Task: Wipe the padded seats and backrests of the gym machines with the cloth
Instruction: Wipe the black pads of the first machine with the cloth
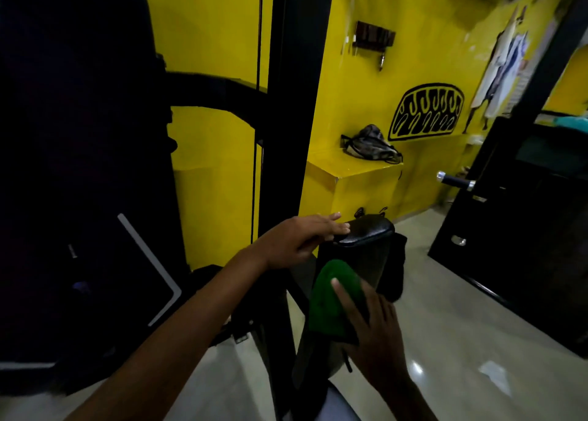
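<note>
A black padded backrest (370, 229) of a gym machine stands upright in the lower middle, its top edge curved and shiny. My left hand (302, 239) rests on the left side of that top edge, fingers stretched over the pad. A green cloth (331, 296) lies against the front face of the pad below. My right hand (372, 328) presses the cloth onto the pad, with the thumb laid on top of the cloth and the fingers wrapped round its lower edge.
A tall black machine post (296, 102) rises just left of the pad, with a large dark machine body (79, 166) further left. A yellow ledge (353, 169) holds a bag (370, 147). Another black machine with a chrome-tipped handle (455, 180) stands at right on the pale glossy floor (445, 341).
</note>
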Demonstrator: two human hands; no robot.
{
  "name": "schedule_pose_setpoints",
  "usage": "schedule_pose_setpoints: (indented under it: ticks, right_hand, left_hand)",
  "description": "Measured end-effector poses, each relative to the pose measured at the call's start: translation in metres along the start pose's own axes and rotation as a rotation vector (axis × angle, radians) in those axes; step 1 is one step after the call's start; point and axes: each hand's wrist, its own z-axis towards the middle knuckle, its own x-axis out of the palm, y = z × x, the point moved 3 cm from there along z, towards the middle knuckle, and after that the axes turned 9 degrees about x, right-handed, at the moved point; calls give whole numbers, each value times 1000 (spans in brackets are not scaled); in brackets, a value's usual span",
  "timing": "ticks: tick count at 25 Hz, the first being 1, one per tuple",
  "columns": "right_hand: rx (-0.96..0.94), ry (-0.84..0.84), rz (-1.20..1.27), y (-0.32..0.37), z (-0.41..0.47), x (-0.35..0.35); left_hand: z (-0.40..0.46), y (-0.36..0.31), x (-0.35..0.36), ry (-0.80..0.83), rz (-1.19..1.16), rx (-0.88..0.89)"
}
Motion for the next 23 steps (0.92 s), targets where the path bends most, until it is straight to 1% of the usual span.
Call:
schedule_pose_setpoints:
  ticks: [2,5,7,9,11,15,18,21,23]
  right_hand:
    - [-103,0,-180,5,-2,2]
    - [-67,-112,-289,15,14,-11]
    - [-97,-166,-404,24,19,-11]
    - [-183,-122,-496,30,11,4]
    - [-229,-69,-536,34,-5,20]
    - [-88,-91,-608,47,1,20]
    - [-71,-101,-664,52,0,27]
    - [-116,-86,-715,62,-21,53]
    - [-137,-6,-725,67,-25,60]
  left_hand:
    - [-3,7,-1,-21,20,18]
    - [-7,12,6,5,-21,49]
    - [-4,18,5,5,-53,76]
    - [1,28,-1,32,-36,122]
    - [5,33,-4,77,44,227]
    - [14,42,-8,132,128,457]
    - [17,50,-6,170,206,635]
    - [17,56,0,219,209,707]
    - [18,60,4,221,146,722]
